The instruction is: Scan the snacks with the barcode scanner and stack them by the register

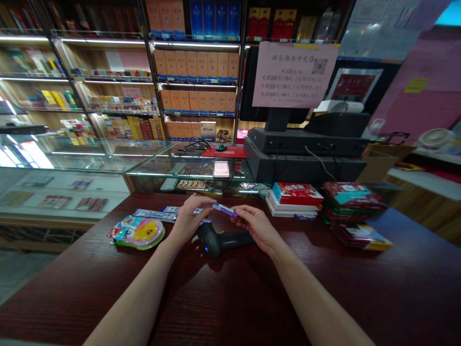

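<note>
A slim purple stick-shaped pack point(225, 210), like a roll of chewy candy, is held level above the counter. My right hand point(254, 223) pinches its right end between thumb and fingers. At its left end, the thumb and fingertips of my left hand point(192, 216) close on it. Beneath my hands lies a black barcode scanner point(214, 242) with a blue light, its handle running right under my right hand. Several long blue-and-white packs point(154, 215) lie behind and left of my left hand, partly hidden by it. A colourful duck-pictured package point(139, 232) lies at the left.
On the right of the dark wooden counter point(230, 298) stand a stack of red and white boxes point(295, 197) and piled snack packets point(355, 206). Behind are a glass display case point(180, 166), a cash register with a monitor point(306, 144), and lit shelves point(196, 84) of boxes.
</note>
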Available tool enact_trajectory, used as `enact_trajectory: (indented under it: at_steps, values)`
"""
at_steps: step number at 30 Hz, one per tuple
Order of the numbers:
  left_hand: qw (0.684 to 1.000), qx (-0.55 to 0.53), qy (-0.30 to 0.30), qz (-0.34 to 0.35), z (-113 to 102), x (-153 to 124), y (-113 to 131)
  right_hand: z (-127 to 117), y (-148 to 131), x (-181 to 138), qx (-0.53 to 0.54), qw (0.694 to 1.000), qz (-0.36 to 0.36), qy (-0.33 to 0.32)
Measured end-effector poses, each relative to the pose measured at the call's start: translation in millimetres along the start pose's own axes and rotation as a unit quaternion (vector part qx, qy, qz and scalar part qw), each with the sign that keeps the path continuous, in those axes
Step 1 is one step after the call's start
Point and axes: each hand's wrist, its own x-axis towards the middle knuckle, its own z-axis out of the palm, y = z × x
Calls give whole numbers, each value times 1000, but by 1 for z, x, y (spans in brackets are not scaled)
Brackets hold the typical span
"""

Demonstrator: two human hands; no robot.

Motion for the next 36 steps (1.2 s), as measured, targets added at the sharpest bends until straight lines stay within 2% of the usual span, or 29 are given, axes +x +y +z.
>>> enact_trajectory:
  at_steps: [5, 20, 25, 28, 31, 33, 36]
  values:
    - [1000, -12, -23, -18, 0, -1, 3, 0, 3, 1, 9, 1000, 4, 7]
    - [998, -35, -36, -40, 0, 0, 3, -5, 8, 5, 36, 999, 25, 30]
    - [999, -27, -20, -32, 0, 0, 2, -5, 10, 6, 31, 999, 19, 31]
    - [999, -13, 15, -32, -1, 0, -2, -9, 9, 8, -37, 999, -4, 31]
    - [998, 20, 38, -37, -1, 0, -9, -14, 7, 6, -175, 983, -58, -6]
    - [997, 46, 48, -42, -2, -1, -14, -17, 5, 2, -276, 955, -85, -62]
    - [994, 76, 56, -49, -2, -1, -20, -20, 2, -6, -425, 888, -105, -140]
